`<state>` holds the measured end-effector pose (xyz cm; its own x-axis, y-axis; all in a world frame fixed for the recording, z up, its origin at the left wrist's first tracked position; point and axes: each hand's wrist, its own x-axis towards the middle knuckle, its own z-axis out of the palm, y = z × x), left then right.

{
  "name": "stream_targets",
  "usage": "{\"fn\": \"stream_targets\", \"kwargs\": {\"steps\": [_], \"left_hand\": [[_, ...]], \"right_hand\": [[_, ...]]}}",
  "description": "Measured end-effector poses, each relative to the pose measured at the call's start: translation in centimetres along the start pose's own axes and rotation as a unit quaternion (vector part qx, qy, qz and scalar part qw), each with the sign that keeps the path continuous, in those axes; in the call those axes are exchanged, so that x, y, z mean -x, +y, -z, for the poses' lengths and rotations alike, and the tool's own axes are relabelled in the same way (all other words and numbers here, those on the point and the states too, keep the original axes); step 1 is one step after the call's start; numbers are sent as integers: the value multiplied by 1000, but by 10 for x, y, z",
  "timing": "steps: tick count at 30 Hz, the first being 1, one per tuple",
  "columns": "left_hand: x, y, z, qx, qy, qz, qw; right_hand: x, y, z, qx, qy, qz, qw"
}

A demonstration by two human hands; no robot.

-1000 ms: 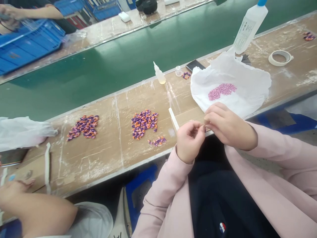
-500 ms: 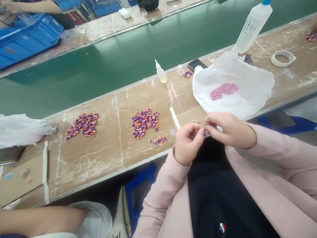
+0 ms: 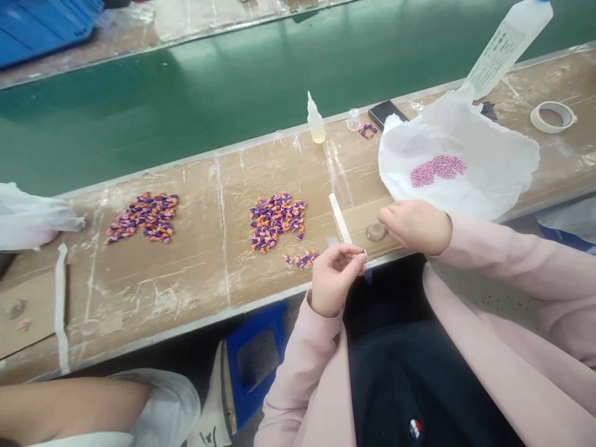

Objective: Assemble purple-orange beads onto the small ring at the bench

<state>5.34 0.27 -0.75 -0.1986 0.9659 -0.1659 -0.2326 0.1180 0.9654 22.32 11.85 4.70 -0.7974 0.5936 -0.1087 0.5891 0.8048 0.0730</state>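
Note:
My left hand [image 3: 336,276] pinches a small purple-and-orange piece [image 3: 363,253] between thumb and fingertips at the bench's front edge. Its pale tip points up and to the right. My right hand [image 3: 416,227] is closed, with its fingertips beside a small round clear dish [image 3: 375,231]; what it may hold is hidden. Left of my left hand lie a short row of purple-and-orange pieces [image 3: 302,259] and a larger pile of them [image 3: 277,221]. Tiny pink beads [image 3: 437,170] rest on a crumpled white sheet [image 3: 493,149] beyond my right hand.
A white strip [image 3: 340,218], a small dropper bottle [image 3: 315,121], a phone [image 3: 386,113], a ring of pieces [image 3: 367,131], a tape roll [image 3: 553,117] and a large bottle [image 3: 507,46] occupy the bench. Another pile [image 3: 145,217] lies left. Another person's arm [image 3: 74,406] shows lower left.
My hands have come apart. The left has drawn left with the small piece, and the right has moved over beside the clear dish. The camera view has shifted.

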Motion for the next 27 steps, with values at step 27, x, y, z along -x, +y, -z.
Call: {"fn": "stream_targets", "kwargs": {"steps": [27], "left_hand": [[20,25,-14,102,-12,-107,989]], "right_hand": [[26,-31,49,-636,12,-19,772]]}}
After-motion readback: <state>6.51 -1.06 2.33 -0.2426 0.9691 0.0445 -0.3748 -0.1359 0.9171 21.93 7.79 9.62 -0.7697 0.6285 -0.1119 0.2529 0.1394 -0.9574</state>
